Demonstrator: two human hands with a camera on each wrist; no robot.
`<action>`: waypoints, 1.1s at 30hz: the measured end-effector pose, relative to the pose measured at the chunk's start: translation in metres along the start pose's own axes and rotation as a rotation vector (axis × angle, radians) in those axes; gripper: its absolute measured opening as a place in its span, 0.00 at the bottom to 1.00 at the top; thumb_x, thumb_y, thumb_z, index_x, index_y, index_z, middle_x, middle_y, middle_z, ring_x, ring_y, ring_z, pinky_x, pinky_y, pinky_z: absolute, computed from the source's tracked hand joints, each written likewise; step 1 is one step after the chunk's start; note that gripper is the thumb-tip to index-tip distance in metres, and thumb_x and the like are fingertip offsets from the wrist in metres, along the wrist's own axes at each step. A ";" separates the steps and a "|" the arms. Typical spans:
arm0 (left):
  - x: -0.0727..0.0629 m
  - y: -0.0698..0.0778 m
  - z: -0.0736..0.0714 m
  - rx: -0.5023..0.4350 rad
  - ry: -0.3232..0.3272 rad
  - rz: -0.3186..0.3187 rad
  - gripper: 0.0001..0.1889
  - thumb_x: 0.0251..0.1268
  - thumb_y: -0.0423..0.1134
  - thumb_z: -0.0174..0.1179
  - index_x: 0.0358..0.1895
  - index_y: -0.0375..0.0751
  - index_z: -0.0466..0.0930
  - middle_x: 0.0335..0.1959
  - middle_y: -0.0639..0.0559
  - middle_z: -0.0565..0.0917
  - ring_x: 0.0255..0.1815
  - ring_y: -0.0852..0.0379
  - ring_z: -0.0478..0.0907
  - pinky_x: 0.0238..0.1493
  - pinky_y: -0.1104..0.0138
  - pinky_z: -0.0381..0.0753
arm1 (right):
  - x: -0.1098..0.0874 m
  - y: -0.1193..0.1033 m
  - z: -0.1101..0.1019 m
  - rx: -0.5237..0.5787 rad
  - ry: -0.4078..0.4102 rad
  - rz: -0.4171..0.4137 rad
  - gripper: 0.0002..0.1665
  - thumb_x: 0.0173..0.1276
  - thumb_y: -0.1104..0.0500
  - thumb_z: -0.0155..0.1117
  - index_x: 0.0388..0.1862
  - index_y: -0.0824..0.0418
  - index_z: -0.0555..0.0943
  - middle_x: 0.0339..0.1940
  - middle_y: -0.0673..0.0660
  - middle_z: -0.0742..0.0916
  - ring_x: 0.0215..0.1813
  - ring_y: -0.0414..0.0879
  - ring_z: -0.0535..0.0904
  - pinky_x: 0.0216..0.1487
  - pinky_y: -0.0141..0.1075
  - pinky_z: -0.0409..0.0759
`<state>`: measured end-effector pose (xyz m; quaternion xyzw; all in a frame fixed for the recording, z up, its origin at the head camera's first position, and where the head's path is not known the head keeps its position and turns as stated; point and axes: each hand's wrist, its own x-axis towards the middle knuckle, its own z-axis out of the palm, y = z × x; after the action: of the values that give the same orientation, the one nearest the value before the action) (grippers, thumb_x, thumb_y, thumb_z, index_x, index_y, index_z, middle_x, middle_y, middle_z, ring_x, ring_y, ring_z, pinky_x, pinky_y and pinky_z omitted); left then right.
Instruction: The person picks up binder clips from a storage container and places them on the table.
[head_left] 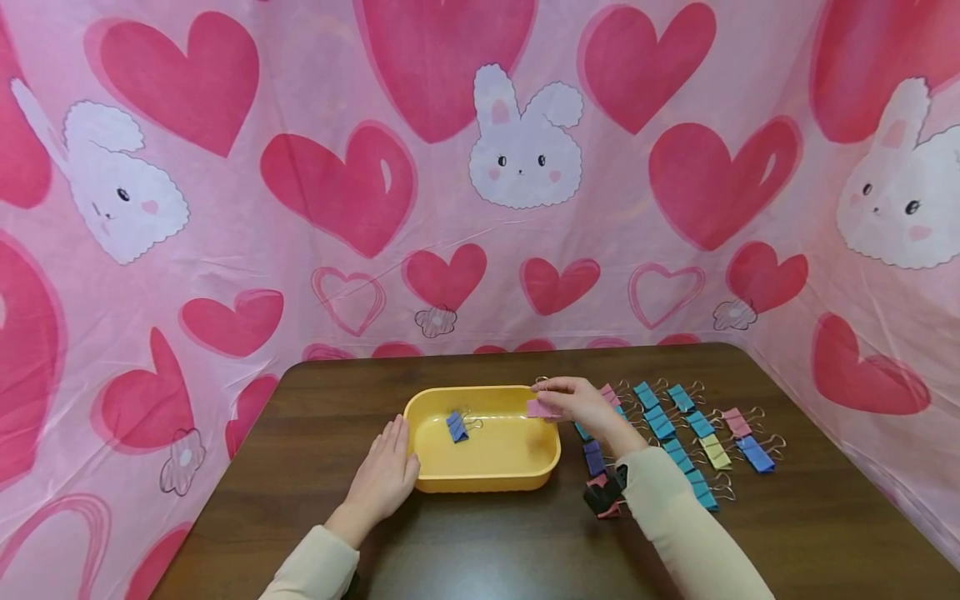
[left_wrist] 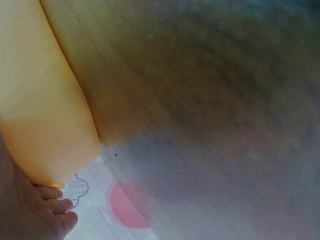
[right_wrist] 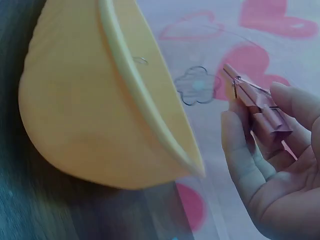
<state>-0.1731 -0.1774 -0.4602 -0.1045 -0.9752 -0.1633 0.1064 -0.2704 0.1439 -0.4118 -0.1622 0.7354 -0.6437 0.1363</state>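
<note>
A yellow tray (head_left: 480,482) stands on the brown table, with a blue binder clip (head_left: 457,427) lying inside near its left end. My left hand (head_left: 382,471) rests against the tray's left side, fingers straight; in the left wrist view its fingertips (left_wrist: 60,206) show beside the yellow wall. Over the tray's right rim, my right hand (head_left: 573,402) pinches a pink binder clip (head_left: 542,408) between thumb and fingers. The right wrist view shows this pink clip (right_wrist: 260,107) held above the rim, apart from the tray.
Right of the tray lie several binder clips in rough columns: teal ones (head_left: 660,422), a yellow one (head_left: 715,452), a blue one (head_left: 755,454), a pink one (head_left: 737,422) and a purple one (head_left: 594,458). The right forearm partly covers them. A pink heart-print cloth (head_left: 450,208) hangs behind the table.
</note>
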 end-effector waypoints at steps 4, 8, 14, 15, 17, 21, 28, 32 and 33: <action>0.000 0.000 0.000 -0.003 0.001 0.001 0.30 0.68 0.40 0.45 0.66 0.22 0.53 0.68 0.32 0.56 0.68 0.39 0.52 0.66 0.51 0.52 | -0.007 -0.002 -0.012 -0.003 0.061 0.007 0.22 0.64 0.58 0.61 0.50 0.74 0.77 0.55 0.67 0.76 0.45 0.47 0.80 0.44 0.42 0.79; 0.000 -0.001 0.001 -0.004 0.001 -0.002 0.30 0.68 0.40 0.45 0.67 0.23 0.53 0.68 0.33 0.55 0.68 0.40 0.52 0.66 0.51 0.51 | -0.015 -0.004 -0.026 -0.033 0.106 0.004 0.23 0.64 0.56 0.62 0.49 0.74 0.77 0.55 0.66 0.77 0.43 0.46 0.80 0.45 0.42 0.79; 0.000 -0.001 0.001 -0.004 -0.001 -0.004 0.30 0.68 0.40 0.45 0.67 0.23 0.53 0.68 0.33 0.55 0.68 0.39 0.52 0.66 0.51 0.51 | -0.028 -0.005 -0.047 -0.041 0.164 -0.016 0.22 0.64 0.56 0.61 0.46 0.74 0.76 0.50 0.63 0.80 0.43 0.42 0.79 0.44 0.40 0.79; 0.000 -0.001 0.001 -0.003 -0.002 -0.004 0.30 0.68 0.40 0.45 0.67 0.23 0.53 0.68 0.33 0.55 0.68 0.39 0.52 0.66 0.51 0.51 | -0.030 -0.005 -0.050 -0.041 0.173 -0.017 0.21 0.64 0.56 0.61 0.46 0.73 0.77 0.49 0.63 0.80 0.43 0.41 0.79 0.44 0.39 0.79; 0.000 -0.001 0.001 -0.003 -0.006 -0.006 0.30 0.68 0.40 0.45 0.67 0.23 0.53 0.69 0.33 0.55 0.69 0.40 0.52 0.66 0.51 0.51 | -0.034 -0.004 -0.056 -0.046 0.200 -0.014 0.21 0.63 0.55 0.62 0.45 0.72 0.77 0.46 0.60 0.81 0.41 0.41 0.79 0.44 0.38 0.79; 0.000 0.000 0.001 -0.006 -0.005 -0.006 0.30 0.68 0.40 0.45 0.67 0.23 0.53 0.68 0.32 0.55 0.68 0.39 0.52 0.66 0.51 0.51 | -0.044 -0.001 -0.068 -0.023 0.243 -0.021 0.19 0.64 0.56 0.61 0.44 0.72 0.78 0.41 0.55 0.82 0.39 0.40 0.80 0.42 0.36 0.80; 0.000 -0.001 0.001 -0.007 -0.004 -0.003 0.30 0.68 0.40 0.45 0.67 0.23 0.53 0.68 0.32 0.55 0.69 0.40 0.52 0.66 0.51 0.51 | -0.064 0.003 -0.088 -0.038 0.293 -0.013 0.29 0.66 0.55 0.58 0.52 0.80 0.70 0.37 0.50 0.83 0.37 0.38 0.80 0.40 0.36 0.80; 0.001 -0.001 0.001 -0.005 0.004 0.001 0.30 0.68 0.40 0.45 0.67 0.23 0.53 0.68 0.32 0.55 0.68 0.40 0.52 0.66 0.52 0.51 | -0.075 0.009 -0.102 -0.044 0.326 -0.002 0.26 0.66 0.53 0.59 0.50 0.75 0.75 0.36 0.44 0.83 0.40 0.34 0.79 0.42 0.33 0.79; 0.001 -0.001 0.001 -0.005 0.003 0.001 0.30 0.68 0.40 0.45 0.67 0.23 0.53 0.68 0.33 0.55 0.68 0.40 0.52 0.66 0.52 0.51 | -0.077 0.011 -0.105 -0.034 0.334 -0.007 0.24 0.66 0.53 0.59 0.48 0.73 0.77 0.35 0.43 0.84 0.39 0.33 0.79 0.42 0.32 0.79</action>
<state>-0.1743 -0.1780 -0.4617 -0.1051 -0.9746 -0.1659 0.1077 -0.2439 0.2719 -0.4091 -0.0579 0.7580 -0.6497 0.0072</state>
